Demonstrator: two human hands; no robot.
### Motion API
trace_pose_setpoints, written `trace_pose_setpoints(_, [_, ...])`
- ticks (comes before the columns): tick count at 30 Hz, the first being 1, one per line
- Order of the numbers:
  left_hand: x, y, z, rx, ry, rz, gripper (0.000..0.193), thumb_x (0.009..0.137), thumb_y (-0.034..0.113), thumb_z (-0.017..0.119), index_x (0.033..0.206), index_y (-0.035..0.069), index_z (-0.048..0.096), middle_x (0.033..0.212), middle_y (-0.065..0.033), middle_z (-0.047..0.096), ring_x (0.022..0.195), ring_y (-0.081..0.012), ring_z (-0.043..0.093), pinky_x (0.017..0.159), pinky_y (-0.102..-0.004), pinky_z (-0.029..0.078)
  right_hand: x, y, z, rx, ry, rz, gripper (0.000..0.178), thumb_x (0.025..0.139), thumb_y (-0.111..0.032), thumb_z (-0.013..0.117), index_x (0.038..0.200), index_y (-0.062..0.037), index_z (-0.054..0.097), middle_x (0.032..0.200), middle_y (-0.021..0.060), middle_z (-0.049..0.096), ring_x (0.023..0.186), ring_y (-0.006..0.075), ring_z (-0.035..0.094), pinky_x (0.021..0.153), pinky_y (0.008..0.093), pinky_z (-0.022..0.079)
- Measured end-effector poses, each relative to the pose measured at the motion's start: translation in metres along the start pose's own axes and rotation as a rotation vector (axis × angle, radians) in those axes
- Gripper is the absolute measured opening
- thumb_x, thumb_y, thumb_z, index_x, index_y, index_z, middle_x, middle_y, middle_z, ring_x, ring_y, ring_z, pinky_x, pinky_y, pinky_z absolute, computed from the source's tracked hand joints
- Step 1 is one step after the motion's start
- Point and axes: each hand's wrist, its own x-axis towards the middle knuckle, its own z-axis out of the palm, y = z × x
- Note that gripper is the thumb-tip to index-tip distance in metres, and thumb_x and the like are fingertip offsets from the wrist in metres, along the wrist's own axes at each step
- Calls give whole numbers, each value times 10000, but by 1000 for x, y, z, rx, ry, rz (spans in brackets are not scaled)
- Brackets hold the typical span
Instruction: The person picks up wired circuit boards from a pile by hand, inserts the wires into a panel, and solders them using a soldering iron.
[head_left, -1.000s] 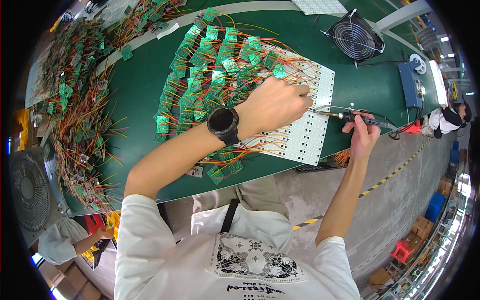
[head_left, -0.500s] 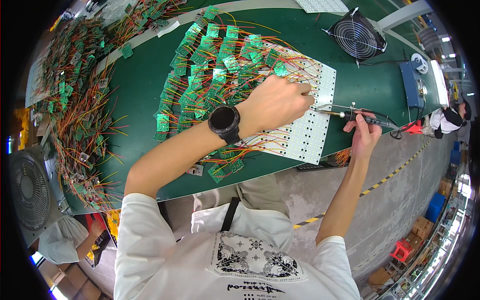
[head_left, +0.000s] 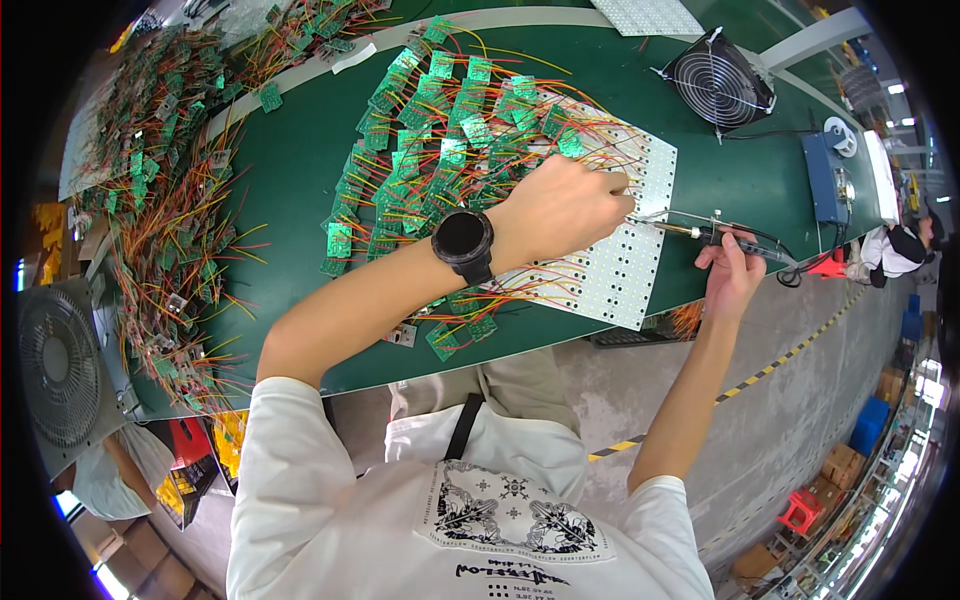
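The step in hand looks like soldering at the right part of the flat white board with rows of small pale dots [head_left: 620,290], which lies on the dark green tabletop [head_left: 285,160]. The left hand [head_left: 565,208] is over that board, its fingers curled inward and drawn together; the fingertips are hidden, so I cannot tell whether they pinch a wire. The right hand [head_left: 734,282] has thumb and fingers closed around a black-handled, pen-shaped soldering iron with a slim metal barrel [head_left: 688,232], and the iron's tip points left, close by the left fingers (whether it touches the board is too small to tell).

Overlapping green square circuit boards [head_left: 405,165] with thin red and yellow wires fan out to the left, their wires reaching over the white board. Beyond the iron stand a black square fan with a round wire guard [head_left: 718,85] and a blue box-shaped unit [head_left: 823,185].

As I judge it, the next move calls for a still left hand, small tip movements at the chosen spot, and bare fingers kept off the hot metal.
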Motion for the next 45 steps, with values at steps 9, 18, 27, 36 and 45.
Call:
trace_pose_setpoints(9, [9,15,-43,-222,161,93,177,802,181,704,903,56,629,1016,-76,607,850,-284,649,721,-399,540,0,-1,1,-37,85,38,190,896,-71,629,1005,84,628,652,109,628,486,170,569,473,271,436])
trace_pose_setpoints(18, [-57,112,-206,-715,1079,99,233,831,252,656,690,146,502,713,2,522,678,-170,468,580,-327,314,-1,1,-4,17,49,7,195,893,-84,644,998,80,631,649,113,625,481,173,565,470,263,422])
trace_pose_setpoints(27, [-137,242,-275,-628,946,408,487,862,167,652,1329,92,538,1434,-44,459,1361,-226,333,988,-342,352,0,1,3,33,62,-12,197,900,-88,635,1006,78,638,664,100,622,489,164,559,475,261,432])
trace_pose_setpoints(36, [-144,282,-275,-344,1255,365,420,867,144,613,1275,49,576,1370,-81,515,1308,-245,405,996,-360,366,-2,-3,5,52,50,-23,178,914,-81,615,995,75,645,658,90,614,514,157,560,484,259,424])
trace_pose_setpoints(45, [-122,281,-263,-30,1363,623,373,850,87,572,1214,14,600,1336,-120,525,1287,-295,388,1008,-378,380,1,0,4,68,37,-35,178,906,-99,636,989,56,656,670,84,621,528,148,564,494,248,417])
